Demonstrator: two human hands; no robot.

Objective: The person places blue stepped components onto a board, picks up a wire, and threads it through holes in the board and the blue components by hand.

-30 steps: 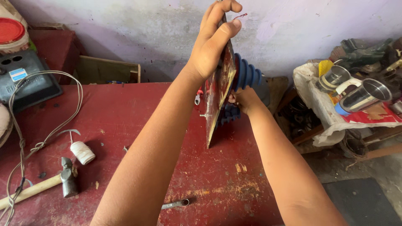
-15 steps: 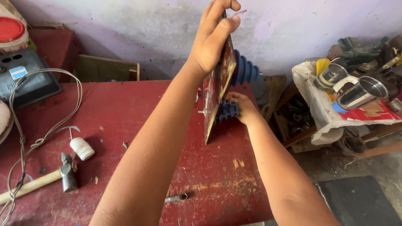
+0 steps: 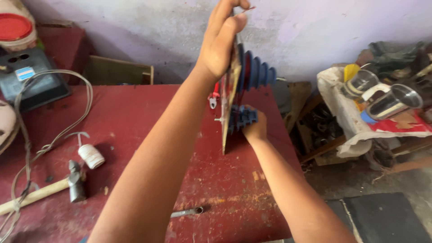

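Red and worn, the counter [image 3: 135, 112] stands against a pale purple wall. Above its far edge the left hand [image 3: 220, 42] is raised high, forearm stretched out from the body, fingers closed over the top of a thin flat board [image 3: 226, 112] held on edge. The board's long axis runs up and down, its lower corner near the counter, its face turned to the person's right. On that face sit a blue stepped cone pulley [image 3: 256, 72], tapering to the right, and a smaller blue toothed part [image 3: 242, 118] below it. The right hand [image 3: 255, 128] reaches in from below, fingers curled around that toothed part. On the counter to the left lie a hammer [image 3: 67, 184], a white bulb holder [image 3: 91, 156] on a looping cable [image 3: 49, 108], and a small wrench [image 3: 186, 211] near the front. Steel cups [image 3: 391, 101] sit on a cluttered stand to the right.
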